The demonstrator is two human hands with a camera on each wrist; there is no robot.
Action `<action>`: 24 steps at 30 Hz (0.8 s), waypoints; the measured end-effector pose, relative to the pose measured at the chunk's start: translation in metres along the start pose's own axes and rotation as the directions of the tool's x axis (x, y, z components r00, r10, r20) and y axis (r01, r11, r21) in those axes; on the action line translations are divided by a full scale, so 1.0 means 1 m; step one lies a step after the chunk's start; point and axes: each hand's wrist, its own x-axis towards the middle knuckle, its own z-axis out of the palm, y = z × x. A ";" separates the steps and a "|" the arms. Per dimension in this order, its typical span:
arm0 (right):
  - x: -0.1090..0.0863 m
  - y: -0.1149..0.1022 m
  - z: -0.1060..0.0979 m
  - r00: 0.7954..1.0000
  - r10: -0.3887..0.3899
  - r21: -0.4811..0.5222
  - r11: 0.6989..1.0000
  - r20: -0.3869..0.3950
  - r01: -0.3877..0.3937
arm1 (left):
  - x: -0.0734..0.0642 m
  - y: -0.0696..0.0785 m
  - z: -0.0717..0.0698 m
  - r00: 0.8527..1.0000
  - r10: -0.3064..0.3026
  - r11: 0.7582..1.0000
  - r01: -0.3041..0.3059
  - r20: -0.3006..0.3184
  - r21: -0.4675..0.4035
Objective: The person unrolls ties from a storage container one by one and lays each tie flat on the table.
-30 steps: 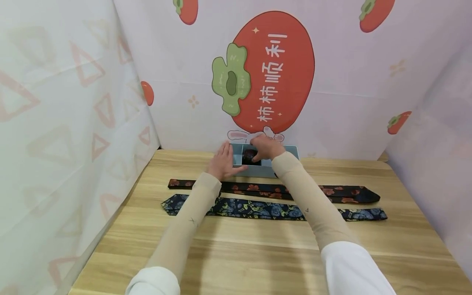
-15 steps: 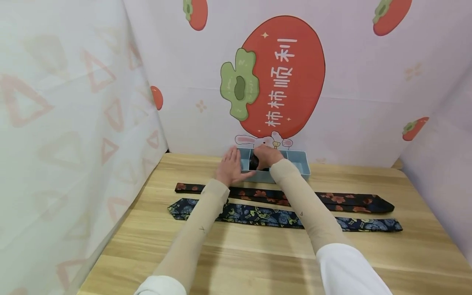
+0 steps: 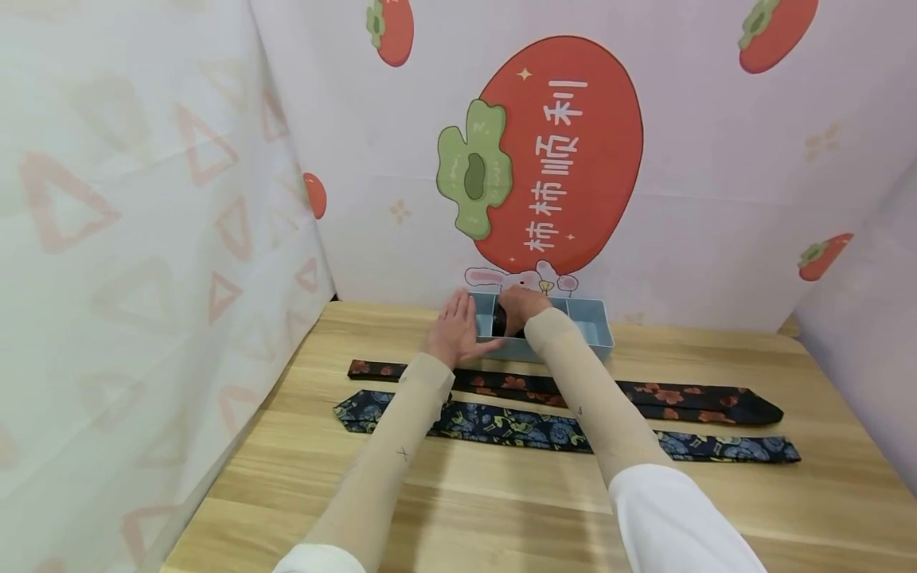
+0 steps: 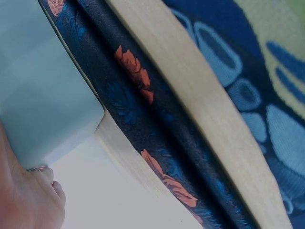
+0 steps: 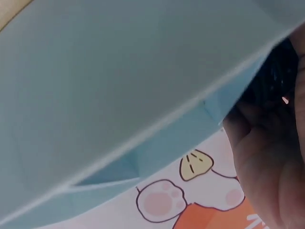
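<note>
Box (image 3: pixel 591 320) in light blue stands on the tabletop (image 3: pixel 501 509), near the patterned wall. Left hand (image 3: pixel 455 328), with fingers straight and thumb spread, touches its left end. Right hand (image 3: pixel 523 308) reaches inside, its thumb and fingers bent around a dark bundle (image 3: pixel 499 321) beside the leftmost compartment. Before the box lie a red-flowered tie (image 3: pixel 705 403) and, closer, a blue-patterned tie (image 3: pixel 501 424).
</note>
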 end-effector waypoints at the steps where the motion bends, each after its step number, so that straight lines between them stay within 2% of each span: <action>1: 0.000 0.000 0.002 1.000 0.004 0.002 1.000 0.010 -0.004 | 0.000 0.001 0.001 1.000 0.003 1.000 -0.003 0.007 -0.002; 16: -0.001 0.003 0.013 0.996 -0.068 0.042 0.997 -0.063 0.070 | -0.001 0.005 -0.003 1.000 0.004 0.999 -0.005 0.025 0.043; 24: -0.008 -0.001 0.001 0.988 -0.090 -0.017 0.996 -0.125 0.088 | -0.001 0.003 -0.003 1.000 -0.005 1.000 0.005 0.019 0.020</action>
